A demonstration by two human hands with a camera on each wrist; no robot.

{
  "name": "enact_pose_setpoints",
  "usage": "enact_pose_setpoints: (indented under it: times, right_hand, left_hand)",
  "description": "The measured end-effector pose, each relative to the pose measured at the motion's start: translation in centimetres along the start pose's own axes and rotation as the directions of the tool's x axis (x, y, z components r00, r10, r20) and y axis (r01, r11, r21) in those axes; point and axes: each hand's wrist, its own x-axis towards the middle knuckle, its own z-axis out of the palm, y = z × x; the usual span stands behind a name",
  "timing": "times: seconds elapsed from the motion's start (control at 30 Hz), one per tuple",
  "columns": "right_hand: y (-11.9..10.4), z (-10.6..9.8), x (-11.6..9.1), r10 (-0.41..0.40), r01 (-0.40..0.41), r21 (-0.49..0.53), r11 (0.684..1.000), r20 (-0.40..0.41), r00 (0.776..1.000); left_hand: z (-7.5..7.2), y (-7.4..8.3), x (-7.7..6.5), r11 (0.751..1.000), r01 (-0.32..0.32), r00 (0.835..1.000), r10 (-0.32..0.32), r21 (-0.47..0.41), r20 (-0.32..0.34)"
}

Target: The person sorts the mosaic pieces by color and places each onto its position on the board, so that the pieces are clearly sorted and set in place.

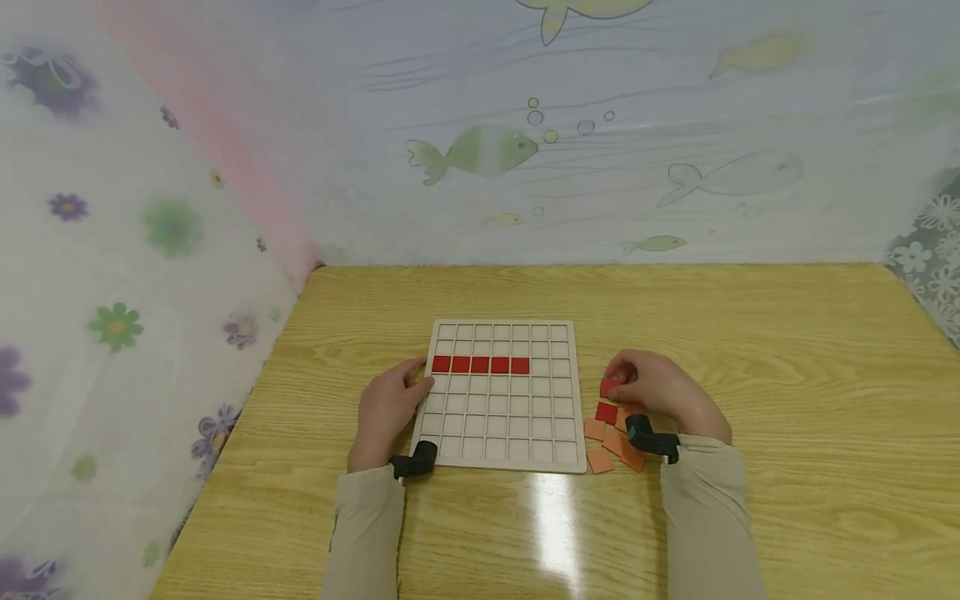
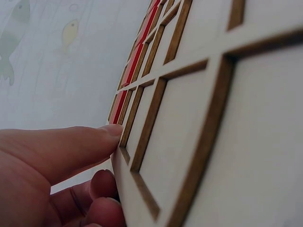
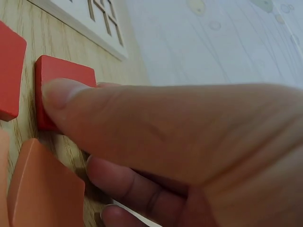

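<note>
A white grid board (image 1: 498, 405) lies on the table, with a row of several red tiles (image 1: 480, 365) filling its third row from the left. My left hand (image 1: 386, 412) grips the board's left edge, thumb (image 2: 94, 142) on the rim beside the end red tile and fingers curled below. Right of the board, my right hand (image 1: 663, 387) pinches a red square tile (image 3: 68, 70) under the thumb; the fingers behind it are partly hidden. Just nearer than that tile lies another red tile (image 1: 606, 412). Orange tiles (image 1: 600, 462) are scattered by it, some overlapping and partly covered by the right wrist.
The wood-grain table (image 1: 825, 375) reaches back to a wall covering (image 1: 600, 183) printed with fish. A flower-printed covering (image 1: 112, 250) borders the left side. Dark camera mounts (image 1: 651, 437) sit at both wrists, over beige sleeves (image 1: 708, 517).
</note>
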Motion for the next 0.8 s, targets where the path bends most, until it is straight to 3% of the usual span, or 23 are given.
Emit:
enact_pose_setpoints:
  times: [0.4, 0.8]
  right_hand:
    - [0.02, -0.25, 0.12, 0.044, -0.046, -0.033, 0.998, -0.032, 0.998]
    - [-0.04, -0.09, 0.42, 0.069, -0.069, 0.012, 0.998, -0.083, 0.994]
  left_hand:
    - [-0.06, -0.13, -0.01, 1.0, -0.003, 1.0, 0.003, -0.015, -0.007]
    - [0.1, -0.23, 0.05, 1.0, 0.0, 1.0, 0.0, -0.011, 0.005]
